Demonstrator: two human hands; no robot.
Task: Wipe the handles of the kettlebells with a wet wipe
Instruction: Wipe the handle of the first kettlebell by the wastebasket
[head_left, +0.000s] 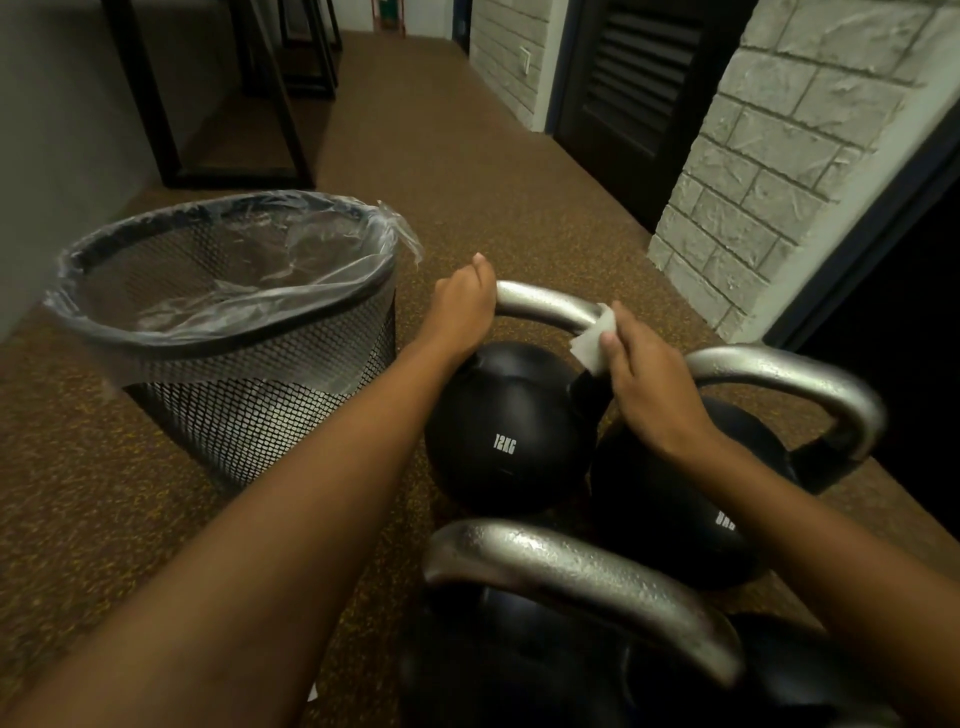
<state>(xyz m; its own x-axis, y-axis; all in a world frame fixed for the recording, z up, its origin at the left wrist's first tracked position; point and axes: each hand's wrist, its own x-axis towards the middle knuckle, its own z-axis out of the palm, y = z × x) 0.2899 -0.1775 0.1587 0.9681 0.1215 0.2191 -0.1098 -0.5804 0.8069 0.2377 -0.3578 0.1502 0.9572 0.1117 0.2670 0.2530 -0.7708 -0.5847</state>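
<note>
Three black kettlebells with silver handles stand close together on the brown speckled floor. The far one, marked 12KG, has its silver handle gripped at the left end by my left hand. My right hand presses a white wet wipe against the right end of that same handle. A second kettlebell sits to the right with its handle arching behind my right wrist. The third kettlebell's handle is nearest me at the bottom.
A black mesh waste bin lined with a clear plastic bag stands left of the kettlebells. A white brick wall and a dark door rise at the right. Black metal frames stand at the far left.
</note>
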